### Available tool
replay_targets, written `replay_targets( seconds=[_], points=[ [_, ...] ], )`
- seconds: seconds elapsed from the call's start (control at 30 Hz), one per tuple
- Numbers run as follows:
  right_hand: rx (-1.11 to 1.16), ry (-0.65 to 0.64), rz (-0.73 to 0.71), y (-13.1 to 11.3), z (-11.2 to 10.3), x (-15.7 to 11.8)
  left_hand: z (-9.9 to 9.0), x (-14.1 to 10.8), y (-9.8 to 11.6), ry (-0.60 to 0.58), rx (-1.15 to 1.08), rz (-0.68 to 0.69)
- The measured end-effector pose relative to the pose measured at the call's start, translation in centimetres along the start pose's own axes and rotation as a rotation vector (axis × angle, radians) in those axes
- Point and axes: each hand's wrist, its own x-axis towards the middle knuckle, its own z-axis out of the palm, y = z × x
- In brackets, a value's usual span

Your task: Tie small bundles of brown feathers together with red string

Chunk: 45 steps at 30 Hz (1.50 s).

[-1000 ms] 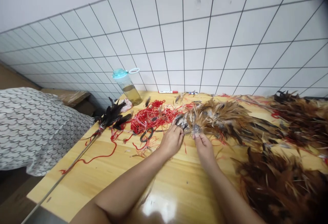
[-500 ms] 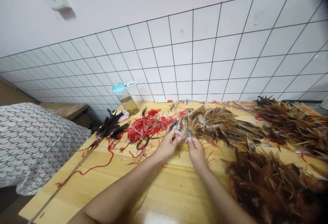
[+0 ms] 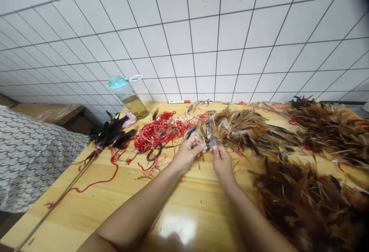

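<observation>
At the near edge of a pile of tan and brown feathers (image 3: 239, 129), my two hands work close together. My left hand (image 3: 188, 151) is closed in a pinch on small feathers, thumb against the fingertips. My right hand (image 3: 222, 161) pinches the quill ends of a few greyish feathers just beside it. Exactly how many feathers each holds is too small to tell. Left of my hands lies a tangle of red string (image 3: 161, 132). Black-handled scissors (image 3: 154, 152) rest at its front, their blades not plainly visible.
A stick (image 3: 57, 198) tipped with black feathers (image 3: 113, 132) lies at the left edge of the wooden table (image 3: 138, 206). Behind are a water bottle (image 3: 132, 102) and a red-capped marker (image 3: 178, 101). More feather heaps (image 3: 305, 202) lie to the right, below a tiled wall (image 3: 207, 63).
The head view has tilted down and shifted slightly, so the table things sit higher and further left. Both hands remain pinched at the feather pile, a little further apart.
</observation>
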Motion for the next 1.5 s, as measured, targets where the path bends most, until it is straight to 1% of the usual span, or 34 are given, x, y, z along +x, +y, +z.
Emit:
replay_targets(
  seconds=[0.07,0.13,0.27,0.37,0.43,0.53,0.6,0.8,0.9,1.0,1.07,1.13,1.23,1.3,1.4,1.5],
  points=[
    [-0.083,0.011,-0.023,0.0,-0.1,-0.1,-0.1,0.0,-0.2,-0.020,-0.014,-0.038],
    [-0.169,0.021,-0.051,0.1,-0.1,-0.2,-0.2,0.0,-0.5,-0.041,0.030,-0.053],
    [-0.296,0.005,-0.114,-0.1,-0.2,-0.5,-0.6,0.1,-0.9,-0.049,0.184,-0.008],
    [-0.366,-0.025,-0.133,-0.3,-0.2,-0.7,-0.9,0.2,-0.9,-0.062,0.306,0.022],
    [-0.400,-0.046,-0.153,-0.4,-0.2,-0.8,-1.1,0.2,-0.7,-0.073,0.347,0.035],
    [-0.423,-0.083,-0.174,-0.4,0.0,-0.9,-1.3,0.4,-0.6,-0.107,0.346,0.053],
    [-0.419,-0.090,-0.164,-0.4,0.1,-0.9,-1.5,0.5,-0.7,-0.125,0.337,0.063],
    [-0.372,-0.026,-0.161,-0.1,0.2,-0.6,-1.4,0.8,-1.3,-0.127,0.229,0.068],
    [-0.388,0.010,-0.174,0.0,0.2,-0.6,-1.3,0.7,-1.6,-0.114,0.244,0.067],
    [-0.456,0.004,-0.202,-0.1,0.2,-0.7,-1.4,0.7,-1.7,-0.108,0.282,0.070],
    [-0.531,-0.004,-0.230,-0.3,0.1,-0.8,-1.5,0.7,-1.6,-0.111,0.329,0.094],
    [-0.615,-0.009,-0.246,-0.6,0.0,-0.9,-1.5,0.6,-1.3,-0.097,0.423,0.135],
    [-0.726,-0.017,-0.246,-1.2,-0.1,-1.1,-1.3,0.2,-0.8,-0.070,0.572,0.196],
    [-0.778,-0.024,-0.238,-1.5,-0.1,-1.3,-1.1,-0.1,-0.5,-0.075,0.631,0.232],
    [-0.799,-0.029,-0.230,-1.6,-0.1,-1.3,-1.0,-0.3,-0.4,-0.089,0.687,0.281],
    [-0.731,-0.029,-0.242,-1.2,-0.1,-1.2,-1.2,-0.1,-0.6,-0.093,0.688,0.300]
  ],
)
